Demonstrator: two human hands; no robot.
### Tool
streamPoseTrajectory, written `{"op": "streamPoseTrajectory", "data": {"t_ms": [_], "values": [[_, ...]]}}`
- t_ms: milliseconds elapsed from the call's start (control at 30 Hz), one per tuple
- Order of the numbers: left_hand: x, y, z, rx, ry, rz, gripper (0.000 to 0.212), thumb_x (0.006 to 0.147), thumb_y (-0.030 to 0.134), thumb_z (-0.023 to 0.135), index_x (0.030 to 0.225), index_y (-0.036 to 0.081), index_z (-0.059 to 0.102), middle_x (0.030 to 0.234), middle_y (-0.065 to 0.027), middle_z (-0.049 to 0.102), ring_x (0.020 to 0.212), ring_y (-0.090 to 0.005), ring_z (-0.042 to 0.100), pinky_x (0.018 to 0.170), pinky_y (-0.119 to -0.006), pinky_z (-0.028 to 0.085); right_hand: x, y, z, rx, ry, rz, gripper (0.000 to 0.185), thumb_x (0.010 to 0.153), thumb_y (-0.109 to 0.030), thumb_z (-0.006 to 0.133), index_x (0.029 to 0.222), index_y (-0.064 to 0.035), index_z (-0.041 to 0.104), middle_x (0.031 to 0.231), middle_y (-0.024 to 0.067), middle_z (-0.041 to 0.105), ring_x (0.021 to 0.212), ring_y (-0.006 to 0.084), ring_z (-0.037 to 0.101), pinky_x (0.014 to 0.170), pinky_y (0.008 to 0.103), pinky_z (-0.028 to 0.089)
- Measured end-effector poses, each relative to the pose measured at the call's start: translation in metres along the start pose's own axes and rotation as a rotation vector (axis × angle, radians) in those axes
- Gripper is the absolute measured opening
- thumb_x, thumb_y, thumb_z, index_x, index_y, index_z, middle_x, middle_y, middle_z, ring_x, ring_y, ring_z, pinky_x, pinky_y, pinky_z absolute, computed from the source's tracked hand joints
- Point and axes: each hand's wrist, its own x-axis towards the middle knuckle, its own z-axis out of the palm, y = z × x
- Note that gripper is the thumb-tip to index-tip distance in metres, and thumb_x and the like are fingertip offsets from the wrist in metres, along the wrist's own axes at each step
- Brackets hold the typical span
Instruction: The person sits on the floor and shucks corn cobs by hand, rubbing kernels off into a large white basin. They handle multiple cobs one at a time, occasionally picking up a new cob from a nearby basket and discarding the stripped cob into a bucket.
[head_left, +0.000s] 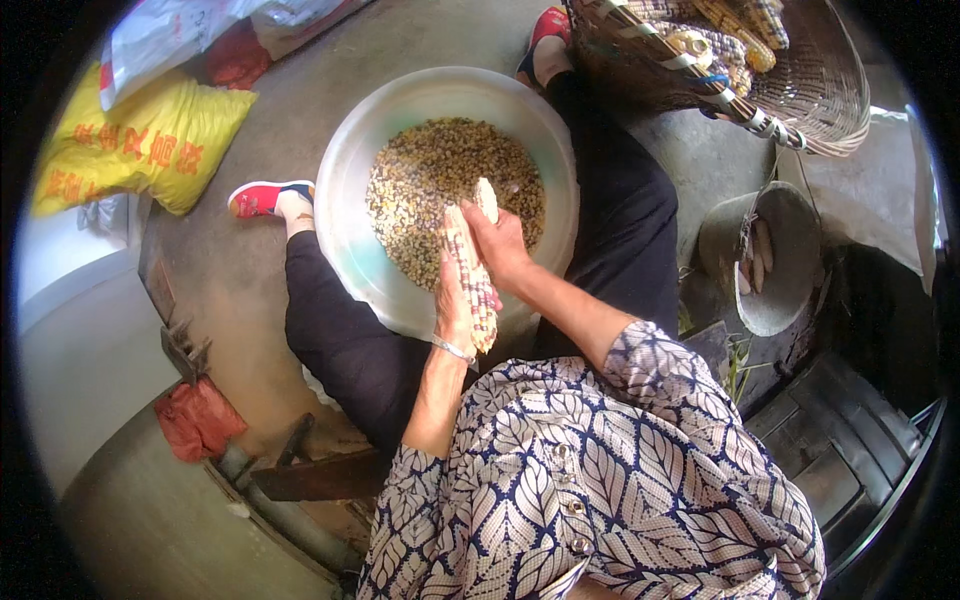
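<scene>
My left hand (451, 304) grips a partly shelled corn cob (474, 281) whose remaining kernels are purple, white and yellow. In my right hand (501, 241) is a bare, pale corncob (487, 199), its tip sticking out past the fingers. The two cobs lie close against each other; where exactly they touch is hidden by the right hand. Both hands are over the near side of a wide, pale basin (341, 172) between my legs. Loose mixed-colour corn kernels (450, 161) cover the basin's bottom.
At upper right a woven basket (814, 90) holds several corn ears (731, 45). A bucket (780, 262) on the right contains bare cobs (760, 251). A yellow sack (142, 142) lies upper left. The red plastic bag (199, 420) and a wooden stool-like piece (322, 476) are lower left.
</scene>
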Motion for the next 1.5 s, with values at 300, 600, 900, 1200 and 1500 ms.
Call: {"op": "streamPoseTrajectory", "data": {"t_ms": [300, 600, 900, 1200, 1500], "values": [[0.021, -0.026, -0.009, -0.365, 0.077, -0.053, 0.053, 0.096, 0.049, 0.031, 0.122, 0.005, 0.046, 0.104, -0.0075, 0.056, 0.096, -0.0187, 0.058, 0.078, -0.032, 0.052, -0.035, 0.0, 0.012, -0.227, -0.224, -0.122, 0.053, 0.078, -0.026, 0.067, 0.122, 0.0001, 0.052, 0.098, 0.0129, 0.066, 0.085, 0.0191, 0.061, 0.079, 0.0307, 0.048], [0.006, -0.001, 0.0, -0.047, 0.008, -0.027, 0.065, 0.091, 0.061, 0.031, 0.118, 0.005, 0.049, 0.068, -0.0036, 0.055, 0.045, -0.0112, 0.051, 0.039, -0.022, 0.044, 0.0, 0.004, -0.005, -0.123, 0.005, -0.101, 0.034, 0.081, -0.03, 0.061, 0.085, 0.0039, 0.06, 0.074, 0.0124, 0.064, 0.06, 0.0182, 0.06, 0.054, 0.0333, 0.048], [0.023, -0.026, -0.01, -0.432, -0.023, 0.004, 0.053, 0.096, 0.049, 0.03, 0.12, 0.005, 0.049, 0.097, -0.0046, 0.057, 0.088, -0.0154, 0.057, 0.077, -0.028, 0.05, -0.033, 0.007, 0.007, -0.478, -0.179, -0.227, 0.048, 0.082, -0.037, 0.064, 0.106, 0.0047, 0.056, 0.089, 0.0142, 0.063, 0.08, 0.0171, 0.059, 0.074, 0.0328, 0.048], [0.011, -0.002, -0.015, -0.013, 0.03, -0.073, 0.06, 0.093, 0.057, 0.029, 0.122, 0.007, 0.048, 0.081, -0.0027, 0.059, 0.054, -0.0096, 0.056, 0.042, -0.022, 0.048, -0.02, -0.027, -0.001, 0.007, -0.252, 0.321, 0.037, 0.084, -0.031, 0.061, 0.096, 0.0045, 0.057, 0.083, 0.0112, 0.062, 0.067, 0.0203, 0.058, 0.063, 0.0371, 0.049], [0.008, -0.013, 0.0, -0.209, 0.018, -0.099, 0.064, 0.092, 0.059, 0.028, 0.127, 0.008, 0.043, 0.087, -0.0047, 0.057, 0.068, -0.0129, 0.057, 0.054, -0.025, 0.048, -0.014, 0.003, 0.002, -0.544, 0.128, -0.22, 0.059, 0.081, -0.047, 0.059, 0.099, 0.0091, 0.053, 0.086, 0.0232, 0.063, 0.085, 0.0316, 0.062, 0.078, 0.039, 0.046]]}}
